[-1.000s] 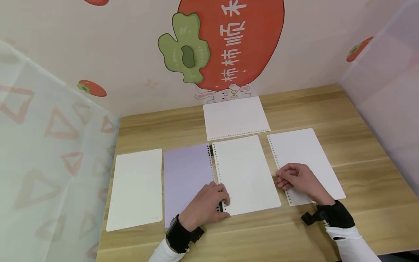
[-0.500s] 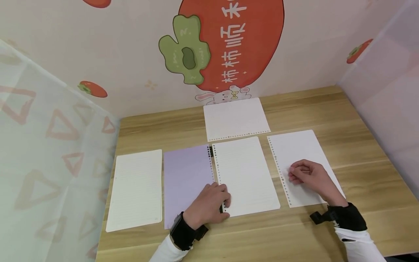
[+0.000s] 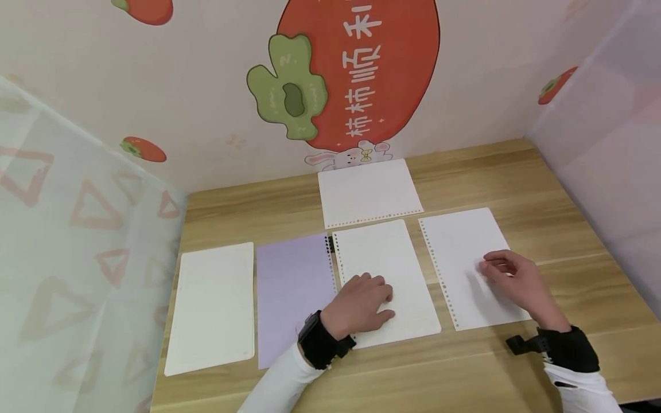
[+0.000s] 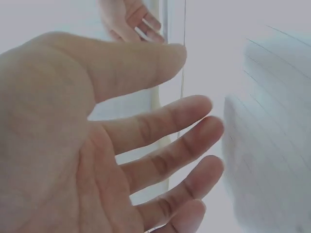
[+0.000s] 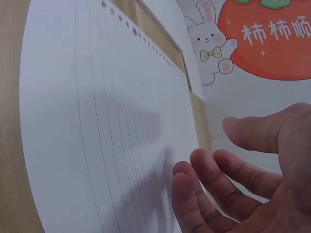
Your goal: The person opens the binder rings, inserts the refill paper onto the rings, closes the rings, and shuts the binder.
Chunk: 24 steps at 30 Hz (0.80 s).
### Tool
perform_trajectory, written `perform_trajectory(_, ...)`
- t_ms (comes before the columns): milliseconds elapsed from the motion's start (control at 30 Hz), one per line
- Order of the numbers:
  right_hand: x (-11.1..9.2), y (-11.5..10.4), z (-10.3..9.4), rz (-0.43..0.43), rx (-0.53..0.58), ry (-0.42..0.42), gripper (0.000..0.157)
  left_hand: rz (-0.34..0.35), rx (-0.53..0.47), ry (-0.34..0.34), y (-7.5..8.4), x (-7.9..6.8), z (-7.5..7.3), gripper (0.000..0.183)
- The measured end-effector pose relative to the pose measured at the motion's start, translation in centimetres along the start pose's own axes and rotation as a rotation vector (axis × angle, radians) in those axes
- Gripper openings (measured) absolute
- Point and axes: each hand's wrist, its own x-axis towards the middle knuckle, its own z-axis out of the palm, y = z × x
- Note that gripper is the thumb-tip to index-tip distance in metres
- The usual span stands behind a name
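My left hand [image 3: 361, 307] is over the white ruled loose-leaf paper [image 3: 387, 252] in the middle, fingers loosely bent and thumb apart. In the left wrist view its fingers spread with nothing between them, above lined paper. Beside that paper lies a lilac cover [image 3: 291, 298], with a black binding piece [image 3: 331, 244] showing between the two. On the right, my right hand [image 3: 518, 281] hovers over a punched white ruled sheet [image 3: 451, 246], casting a shadow on it. Its fingers [image 5: 194, 194] are relaxed, thumb apart, holding nothing.
A white ruled sheet [image 3: 212, 304] lies at the left of the wooden table [image 3: 480, 172]. Another punched sheet [image 3: 369, 192] lies crosswise at the back, near the printed wall [image 3: 217, 86]. A pale side panel [image 3: 609, 172] stands at the right.
My left hand has left the binding edge and moved right over the middle paper, its fingers loosening. The right hand has moved right, from the right sheet's punched edge to over its far side.
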Motion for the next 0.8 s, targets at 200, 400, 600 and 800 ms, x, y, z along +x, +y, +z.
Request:
perform_trajectory(200, -0.3, 1.1, -1.5, -0.006, -0.068, 0.117, 0.045, 0.065, 0.147, 0.053, 2.2, 3.9, 0.7, 0.04)
perform_trajectory(400, -0.3, 1.5, -2.9, 0.069, -0.075, 0.109, 0.057, 0.1, 0.212, 0.065, 3.7, 6.6, 2.2, 0.051)
perform_trajectory(600, 0.0, 1.8, -4.1, 0.167, -0.103, 0.015, 0.071, 0.102, 0.235, 0.024, 4.5, 7.3, 3.3, 0.055)
perform_trajectory(800, 0.5, 2.4, -4.9, 0.221, -0.042, -0.045, 0.077, 0.106, 0.263, 0.046, 4.7, 7.3, 3.7, 0.054)
